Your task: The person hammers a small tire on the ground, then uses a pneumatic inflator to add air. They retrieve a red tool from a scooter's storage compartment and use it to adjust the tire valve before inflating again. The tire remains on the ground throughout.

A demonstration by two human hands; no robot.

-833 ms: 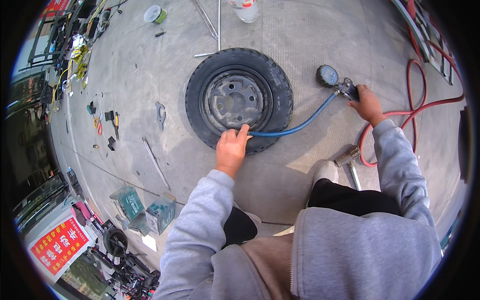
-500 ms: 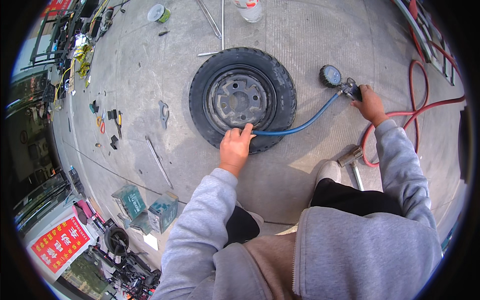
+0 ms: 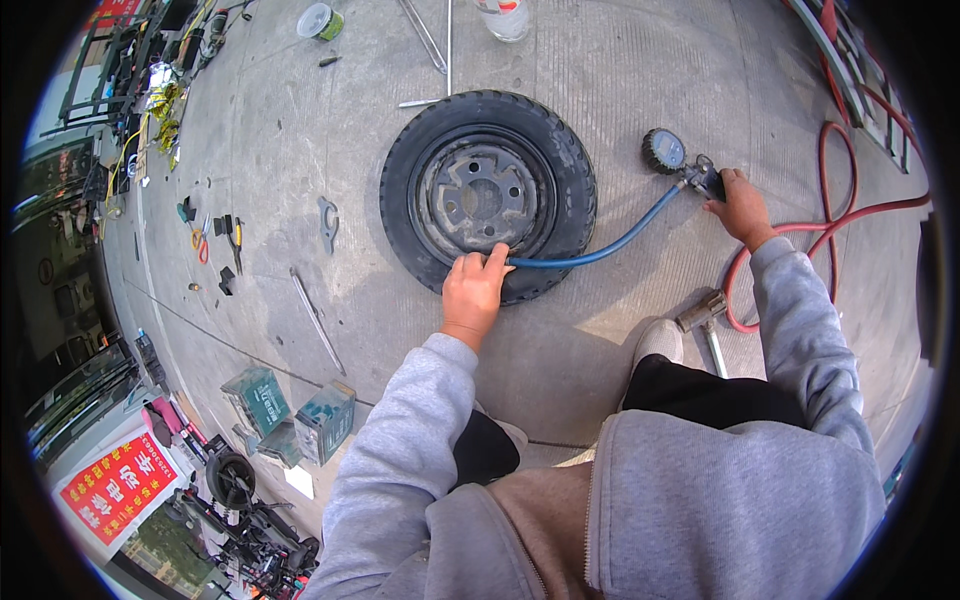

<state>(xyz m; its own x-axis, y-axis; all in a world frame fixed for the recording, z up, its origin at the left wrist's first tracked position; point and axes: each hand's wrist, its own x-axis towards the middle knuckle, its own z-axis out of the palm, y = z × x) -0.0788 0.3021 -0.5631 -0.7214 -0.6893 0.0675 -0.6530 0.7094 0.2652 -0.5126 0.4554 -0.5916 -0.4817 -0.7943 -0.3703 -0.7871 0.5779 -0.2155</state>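
A black tyre [image 3: 565, 190] on a dark metal wheel rim [image 3: 482, 200] lies flat on the concrete in front of me. At its near edge my left hand [image 3: 475, 290] is closed round the end of a blue air hose [image 3: 610, 248]; the hose tip at the rim is hidden by my fingers. To the right of the tyre, my right hand [image 3: 742, 208] grips the black handle of a tyre inflator [image 3: 708, 180]. The inflator's round gauge [image 3: 664, 151] faces up, and the blue hose runs from it across the tyre to my left hand.
A red hose [image 3: 838, 225] loops on the right beside a metal hammer-like tool [image 3: 708, 320]. Left lie a flat spanner-like piece [image 3: 328, 224], pliers [image 3: 238, 245], a metal bar [image 3: 317, 322] and green boxes [image 3: 325, 420]. Beyond the tyre are long rods [image 3: 449, 50] and a clear bottle [image 3: 505, 18].
Nearly nothing has changed; the whole view has shifted very slightly. Both hands keep their holds on the hose end and the inflator.
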